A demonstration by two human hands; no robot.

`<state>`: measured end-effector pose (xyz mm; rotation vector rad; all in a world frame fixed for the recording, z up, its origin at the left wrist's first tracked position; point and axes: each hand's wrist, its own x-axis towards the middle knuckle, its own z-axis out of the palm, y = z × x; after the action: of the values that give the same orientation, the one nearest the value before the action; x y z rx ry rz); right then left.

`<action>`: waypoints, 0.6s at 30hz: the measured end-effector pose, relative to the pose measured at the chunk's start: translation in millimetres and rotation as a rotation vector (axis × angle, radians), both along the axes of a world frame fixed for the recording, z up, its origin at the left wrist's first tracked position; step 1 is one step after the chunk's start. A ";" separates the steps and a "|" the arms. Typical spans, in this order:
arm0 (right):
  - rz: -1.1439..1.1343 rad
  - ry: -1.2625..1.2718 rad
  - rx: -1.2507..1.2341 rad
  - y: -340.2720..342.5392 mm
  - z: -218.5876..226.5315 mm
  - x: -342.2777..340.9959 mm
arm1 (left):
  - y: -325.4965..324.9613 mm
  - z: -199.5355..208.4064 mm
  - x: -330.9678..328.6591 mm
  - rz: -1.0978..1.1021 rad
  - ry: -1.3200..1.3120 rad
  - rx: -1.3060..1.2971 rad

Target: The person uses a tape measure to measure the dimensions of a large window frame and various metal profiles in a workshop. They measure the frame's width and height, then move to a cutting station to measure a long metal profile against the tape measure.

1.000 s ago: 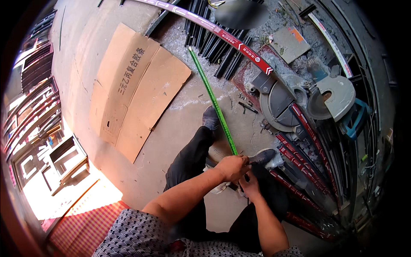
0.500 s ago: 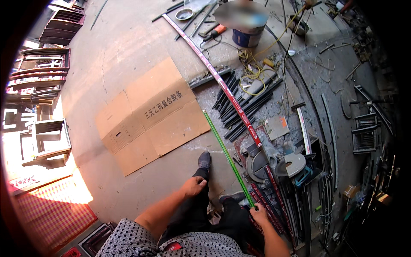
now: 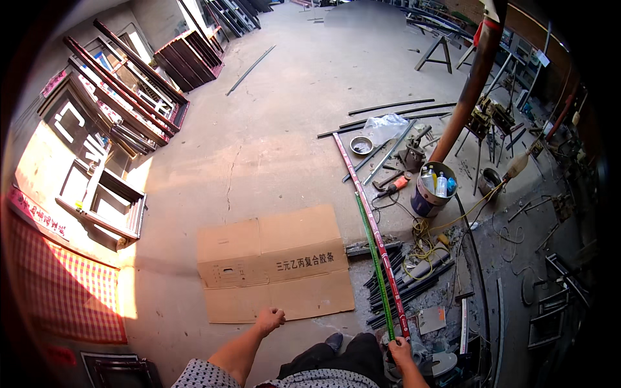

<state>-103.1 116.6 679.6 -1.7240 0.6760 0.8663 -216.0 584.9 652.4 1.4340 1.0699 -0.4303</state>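
Best keep the green strip [image 3: 374, 252], running just left of the long red profile [image 3: 397, 302], taut and straight while the right hand's [image 3: 400, 351] fingers pinch its near end, the empty left hand's [image 3: 270, 319] fingers curled together.

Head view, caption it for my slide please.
Right hand holding the near end of a green strip alongside a red strip, cardboard to the left.

1. I'm in a workshop, on a worn, cracked floor [image 3: 291, 97].
2. Cut dark bars [image 3: 424, 282] lie in a heap among scattered debris.
3. Ahead sit an orange-and-black power tool [image 3: 401, 183] and a trestle [image 3: 435, 62].
4. Dark frames [image 3: 184, 61] stand along my left.
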 end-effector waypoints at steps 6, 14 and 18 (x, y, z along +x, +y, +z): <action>0.068 -0.061 -0.121 2.1 -47.3 61.2 | 10.9 -6.2 -30.1 0.160 0.162 -0.061; 0.141 0.331 -0.096 29.7 -124.7 172.1 | 63.8 27.8 -20.2 0.329 0.254 -0.112; 0.193 0.298 -0.185 134.8 -68.4 296.2 | 123.6 61.2 52.0 0.510 0.097 -0.017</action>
<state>193.1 251.4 611.3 -1.8651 0.8160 1.2455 -164.1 708.6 713.7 1.0794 1.4534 -0.1393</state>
